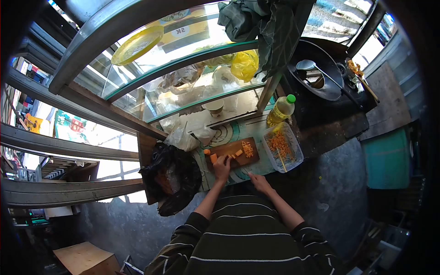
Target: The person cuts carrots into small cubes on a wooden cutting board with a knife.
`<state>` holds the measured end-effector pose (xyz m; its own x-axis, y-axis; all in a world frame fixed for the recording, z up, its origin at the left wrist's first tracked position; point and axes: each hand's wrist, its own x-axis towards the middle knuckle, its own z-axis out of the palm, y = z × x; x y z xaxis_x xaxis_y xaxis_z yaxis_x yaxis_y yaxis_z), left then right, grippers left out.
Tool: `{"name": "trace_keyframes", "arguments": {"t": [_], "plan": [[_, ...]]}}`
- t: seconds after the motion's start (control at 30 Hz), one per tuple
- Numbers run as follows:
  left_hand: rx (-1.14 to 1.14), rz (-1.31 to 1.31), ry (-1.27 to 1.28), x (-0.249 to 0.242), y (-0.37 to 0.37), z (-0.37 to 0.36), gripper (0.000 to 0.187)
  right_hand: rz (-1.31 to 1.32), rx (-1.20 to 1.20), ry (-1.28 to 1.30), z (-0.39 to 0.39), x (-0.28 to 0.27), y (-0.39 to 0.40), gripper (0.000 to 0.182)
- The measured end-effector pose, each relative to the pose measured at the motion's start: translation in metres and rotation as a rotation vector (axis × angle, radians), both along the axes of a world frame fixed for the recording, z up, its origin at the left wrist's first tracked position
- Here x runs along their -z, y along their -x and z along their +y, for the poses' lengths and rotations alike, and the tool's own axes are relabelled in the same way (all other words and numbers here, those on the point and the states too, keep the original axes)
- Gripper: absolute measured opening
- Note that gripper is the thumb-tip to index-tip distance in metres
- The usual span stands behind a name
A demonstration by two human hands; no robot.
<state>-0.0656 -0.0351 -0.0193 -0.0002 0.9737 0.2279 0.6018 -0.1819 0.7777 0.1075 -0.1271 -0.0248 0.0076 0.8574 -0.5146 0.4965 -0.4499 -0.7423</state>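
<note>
A brown wooden cutting board (223,150) lies on the counter before me, with orange carrot chunks (213,158) on its left and small diced carrot (247,149) at its right end. My left hand (222,168) is on the board's near edge, its fingers pressed together on a carrot piece (233,156). Just off the near right corner, my right hand (261,183) is closed around what looks like a knife handle; the blade is hard to make out. Right of the board, a clear plastic container (297,158) holds diced carrot (279,145) and a thin yellowish stick.
A bottle with a green cap (283,110) stands behind the container. A black plastic bag (169,174) sits left of the board, beside a white plastic bag (183,137). A glass cabinet (183,110) rises behind. At right, a wok (332,94) holds a ladle (306,65).
</note>
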Motion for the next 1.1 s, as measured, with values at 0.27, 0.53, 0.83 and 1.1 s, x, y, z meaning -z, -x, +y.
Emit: {"name": "trace_keyframes", "arguments": {"t": [0.27, 0.53, 0.83, 1.1], "plan": [[0.134, 0.357, -0.086, -0.018, 0.033, 0.014, 0.021, 0.030, -0.077, 0.036, 0.001, -0.030, 0.000, 0.052], [0.200, 0.317, -0.194, -0.033, 0.037, 0.007, 0.036, 0.152, 0.039, 0.028, -0.003, -0.021, 0.001, 0.051], [0.056, -0.306, 0.090, -0.040, 0.033, -0.029, 0.062, 0.179, 0.067, 0.102, -0.005, -0.024, 0.004, 0.051], [0.212, -0.140, 0.174, -0.006, 0.045, -0.027, 0.039, 0.161, 0.115, 0.031, -0.006, -0.021, 0.005, 0.048]]}}
